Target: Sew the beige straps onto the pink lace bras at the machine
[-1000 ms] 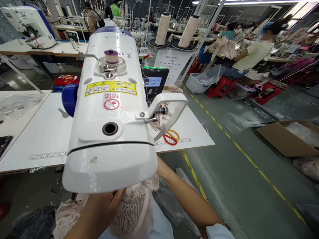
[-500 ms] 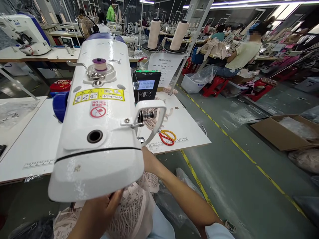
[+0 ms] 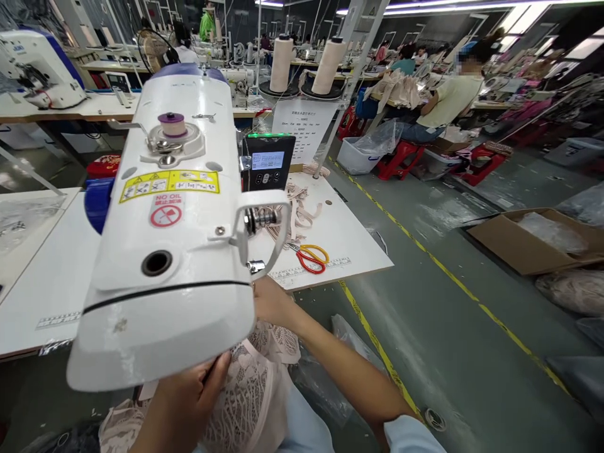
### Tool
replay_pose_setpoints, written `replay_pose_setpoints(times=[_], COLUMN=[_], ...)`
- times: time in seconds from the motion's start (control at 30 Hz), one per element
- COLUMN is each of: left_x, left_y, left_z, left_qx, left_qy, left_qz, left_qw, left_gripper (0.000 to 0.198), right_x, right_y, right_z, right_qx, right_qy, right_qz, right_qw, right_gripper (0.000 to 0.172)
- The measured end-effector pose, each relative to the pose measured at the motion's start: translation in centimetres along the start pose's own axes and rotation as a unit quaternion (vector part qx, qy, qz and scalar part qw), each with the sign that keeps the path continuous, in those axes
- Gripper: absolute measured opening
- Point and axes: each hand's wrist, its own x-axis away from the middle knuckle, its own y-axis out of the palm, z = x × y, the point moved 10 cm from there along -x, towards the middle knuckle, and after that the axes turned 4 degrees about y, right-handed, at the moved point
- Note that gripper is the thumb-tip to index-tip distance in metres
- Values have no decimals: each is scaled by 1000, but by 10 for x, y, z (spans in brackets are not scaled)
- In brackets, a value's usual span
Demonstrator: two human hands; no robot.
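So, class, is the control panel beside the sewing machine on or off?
On: the control panel shows a lit pale-blue screen and a green light along its top.

Light blue sleeve (image 3: 411, 436) above a bare right forearm (image 3: 344, 371).

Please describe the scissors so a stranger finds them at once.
Find the white sewing machine on the white table. To its right, near the table's front edge, lie the scissors; only they have red and yellow handles, unlike the pale straps behind.

Head view, close above sewing machine (image 3: 165, 239)
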Motion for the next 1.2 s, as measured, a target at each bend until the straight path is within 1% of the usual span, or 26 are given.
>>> replay_pose_setpoints(times=[0.1,0.23,0.37,0.53,0.6,0.73,0.9,1.0,1.07,1.2], left_x=[3,12,20,26,26,25,21,22,25,33], left_y=[-3,-9,-16,-22,-21,-16,-10,-6,-5,-3], left_z=[4,-4,-9,-13,-12,-6,0,0,-1,-10], left_qx=[-12,-10,-11,-13,-15,-22,-52,-52,-44,-50], left_qy=[13,-12,-30,-49,-43,-17,8,4,-6,-49], left_qz=[7,23,50,81,86,83,68,60,71,90], left_qw=[1000,1000,998,995,995,996,996,997,997,993], left_gripper=[29,27,27,25,24,22,25,26,27,32], right_x=[-1,-1,0,-2,-3,-1,2,3,3,4], right_y=[2,2,5,10,10,8,7,6,6,3], right_z=[0,3,9,15,15,11,11,11,11,11], right_qx=[6,14,7,26,29,22,24,12,10,9], right_qy=[-11,-21,-15,6,6,-16,-36,-45,-46,-55], right_qz=[-6,20,54,70,70,74,80,81,82,93], right_qw=[1000,999,998,997,997,997,996,996,996,994], right_gripper=[9,2,3,5,4,3,4,5,7,7])
